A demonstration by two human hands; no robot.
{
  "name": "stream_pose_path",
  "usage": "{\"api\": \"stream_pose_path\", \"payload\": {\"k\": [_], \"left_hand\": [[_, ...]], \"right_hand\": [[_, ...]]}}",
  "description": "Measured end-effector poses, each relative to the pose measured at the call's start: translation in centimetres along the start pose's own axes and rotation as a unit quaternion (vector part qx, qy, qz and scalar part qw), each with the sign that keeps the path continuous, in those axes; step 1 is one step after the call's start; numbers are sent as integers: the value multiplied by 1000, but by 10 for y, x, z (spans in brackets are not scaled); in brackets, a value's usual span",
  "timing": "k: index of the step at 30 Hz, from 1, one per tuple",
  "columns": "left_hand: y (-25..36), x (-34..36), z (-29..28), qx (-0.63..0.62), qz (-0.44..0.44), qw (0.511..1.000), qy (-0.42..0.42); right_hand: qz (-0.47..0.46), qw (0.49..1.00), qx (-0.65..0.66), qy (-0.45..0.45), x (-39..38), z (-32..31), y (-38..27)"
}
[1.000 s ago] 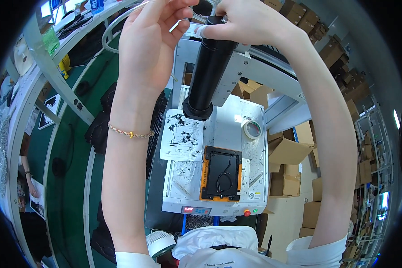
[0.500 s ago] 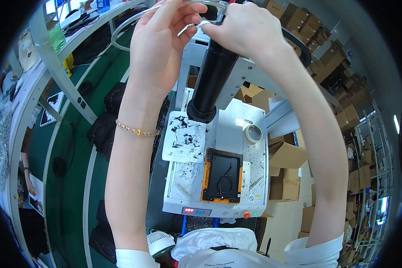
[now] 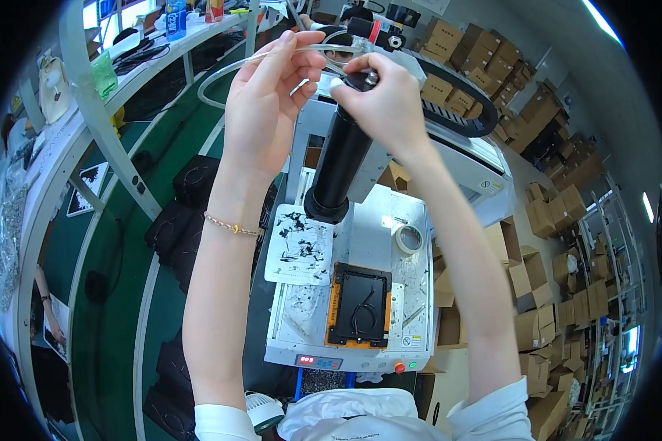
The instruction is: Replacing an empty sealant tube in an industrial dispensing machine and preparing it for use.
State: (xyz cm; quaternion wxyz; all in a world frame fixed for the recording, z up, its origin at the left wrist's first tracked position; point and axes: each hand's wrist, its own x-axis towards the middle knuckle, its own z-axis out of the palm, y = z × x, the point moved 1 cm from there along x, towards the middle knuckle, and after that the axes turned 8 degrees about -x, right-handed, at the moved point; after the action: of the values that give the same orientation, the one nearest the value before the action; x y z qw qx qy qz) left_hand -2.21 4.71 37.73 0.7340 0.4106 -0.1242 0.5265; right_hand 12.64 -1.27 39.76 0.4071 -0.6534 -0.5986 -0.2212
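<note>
My left hand (image 3: 268,103) is raised at the upper middle, its fingers loosely curled around a clear flexible tube (image 3: 228,71) that runs across thumb and forefinger. To its right, my right hand (image 3: 386,103) closes on the black cap (image 3: 357,79) at the top of an upright black cylinder (image 3: 338,151). A small metal fitting shows at the cap beside the forefinger; something white covers the right thumb tip. Below the cylinder stands a white bench machine (image 3: 379,209). On its bed lies an orange-edged black fixture (image 3: 340,341) with a thin black cable (image 3: 363,316) on it.
A white plate (image 3: 298,246) smeared with black lies left of the fixture, a tape roll (image 3: 409,239) to its right. A red knob (image 3: 399,367) sits on the front panel. A green conveyor (image 3: 110,294) with black pieces runs left. Cardboard boxes (image 3: 537,279) are stacked right.
The view has tilted upward, so both hands sit lower in the picture and the cylinder's top shows. My right hand appears further left, at the cap; my left still has the tube.
</note>
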Motion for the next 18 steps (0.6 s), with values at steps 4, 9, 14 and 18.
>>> {"api": "stream_pose_path", "payload": {"k": [4,9,14,18], "left_hand": [[6,1,2,30,11,999,-4],[3,-5,5,20,-36,998,48],[6,-3,8,9,-32,998,54],[4,-1,9,2,-30,998,48]], "right_hand": [[78,994,-70,26,-3,0,-21],[123,908,387,-103,0,-16,17],[106,876,469,-29,-12,9,13],[111,960,173,192,-22,25,-15]]}}
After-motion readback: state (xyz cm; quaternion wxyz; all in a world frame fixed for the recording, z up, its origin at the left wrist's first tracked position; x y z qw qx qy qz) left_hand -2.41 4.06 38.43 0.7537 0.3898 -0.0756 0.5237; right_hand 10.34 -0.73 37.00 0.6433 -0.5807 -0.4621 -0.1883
